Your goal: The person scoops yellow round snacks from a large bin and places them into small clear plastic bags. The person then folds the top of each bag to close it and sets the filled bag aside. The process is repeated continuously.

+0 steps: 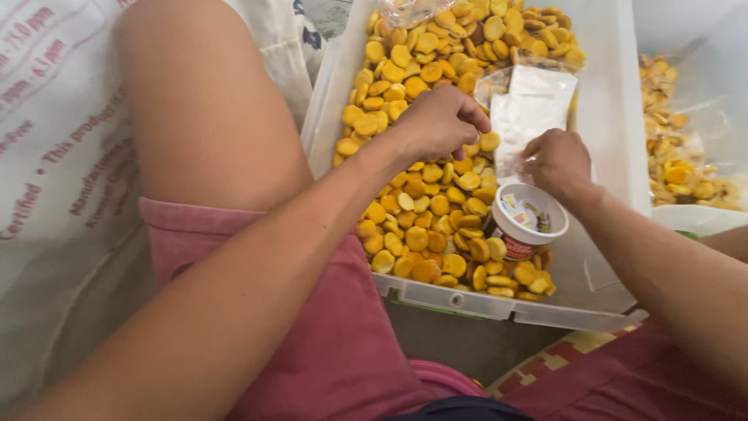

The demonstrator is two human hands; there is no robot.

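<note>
A clear plastic bin (pixel 608 117) holds a heap of small round yellow-orange biscuits (pixel 421 210). My left hand (pixel 440 121) reaches into the heap with fingers curled down on the biscuits; whether it holds any is hidden. My right hand (pixel 557 160) pinches the edge of a clear plastic bag (pixel 530 109) lying on the biscuits. Just below that hand a small round white cup (pixel 528 222) with small packets inside sits in the heap.
My bare knee (pixel 202 101) and pink shorts (pixel 327 335) are left of the bin. A white printed sack (pixel 54 156) lies at far left. At right, a clear bag of more biscuits (pixel 686 156) rests beside the bin. A patterned mat (pixel 561 355) shows below.
</note>
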